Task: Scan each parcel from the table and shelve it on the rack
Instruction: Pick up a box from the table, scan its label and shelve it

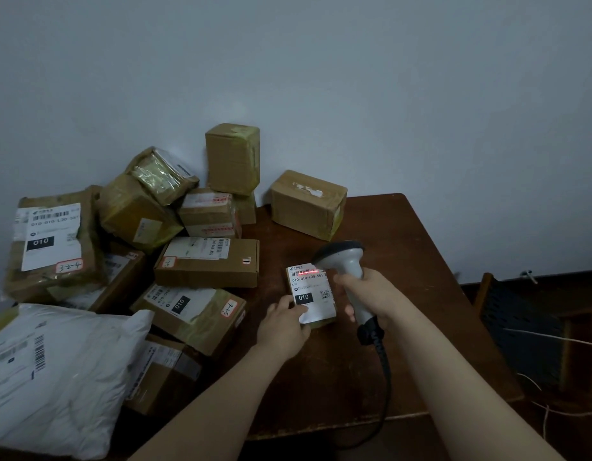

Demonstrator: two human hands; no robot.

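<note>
A small parcel [312, 291] with a white shipping label lies on the dark wooden table [404, 261] in front of me. My left hand [283, 327] holds its lower left corner, thumb on the label. My right hand [367, 296] grips the handle of a grey barcode scanner [346, 261] just right of the parcel. The scanner's red line falls across the barcode at the top of the label. A black coiled cable [384, 377] runs from the scanner's base toward the table's front edge.
Several cardboard parcels [206, 261] are piled on the left half of the table, with a white poly mailer [55, 374] at the front left. A brown box [307, 204] stands at the back by the wall. Dark furniture and loose wires [537, 344] sit to the right.
</note>
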